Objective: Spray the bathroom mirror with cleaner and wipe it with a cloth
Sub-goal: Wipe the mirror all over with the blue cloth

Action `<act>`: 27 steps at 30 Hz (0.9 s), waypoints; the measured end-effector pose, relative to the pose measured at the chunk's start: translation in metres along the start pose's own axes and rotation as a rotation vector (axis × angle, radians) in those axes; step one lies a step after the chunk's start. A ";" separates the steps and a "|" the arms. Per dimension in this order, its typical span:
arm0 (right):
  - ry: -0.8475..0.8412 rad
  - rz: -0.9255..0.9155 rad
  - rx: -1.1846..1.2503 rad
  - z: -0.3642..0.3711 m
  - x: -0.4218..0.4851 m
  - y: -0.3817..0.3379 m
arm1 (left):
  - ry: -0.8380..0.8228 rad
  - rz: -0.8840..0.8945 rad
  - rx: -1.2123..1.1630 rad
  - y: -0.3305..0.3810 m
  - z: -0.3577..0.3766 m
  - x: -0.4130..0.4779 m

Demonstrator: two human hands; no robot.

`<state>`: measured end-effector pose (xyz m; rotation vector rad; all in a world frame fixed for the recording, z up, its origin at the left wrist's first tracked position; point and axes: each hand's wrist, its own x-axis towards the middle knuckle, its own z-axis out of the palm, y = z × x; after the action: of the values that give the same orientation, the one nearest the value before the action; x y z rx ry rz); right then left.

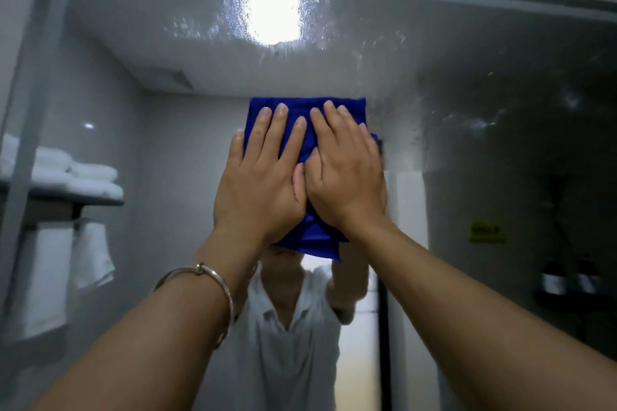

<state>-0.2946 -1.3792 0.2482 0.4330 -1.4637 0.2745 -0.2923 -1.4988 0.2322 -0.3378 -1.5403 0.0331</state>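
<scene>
Metal bangle [213,280] | left hand [257,190], right hand [347,177]: straight fingers press blue cloth [307,107] | streaky mirror [467,110]

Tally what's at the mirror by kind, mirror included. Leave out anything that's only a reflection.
Blue cloth: 1
Hands: 2, left hand and right hand, both pressed flat on it
Bracelet: 1, on the left wrist
Mirror: 1
Total: 5
</scene>
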 end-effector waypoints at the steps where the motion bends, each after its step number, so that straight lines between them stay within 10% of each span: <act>1: 0.001 -0.009 0.003 0.000 -0.001 0.001 | 0.003 -0.003 0.003 0.001 0.001 -0.001; 27: -0.140 -0.038 -0.042 -0.017 -0.054 0.006 | -0.102 0.023 -0.006 0.022 -0.003 -0.049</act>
<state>-0.2873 -1.3618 0.1943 0.4533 -1.5929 0.1858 -0.2877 -1.4899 0.1790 -0.3634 -1.6375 0.0641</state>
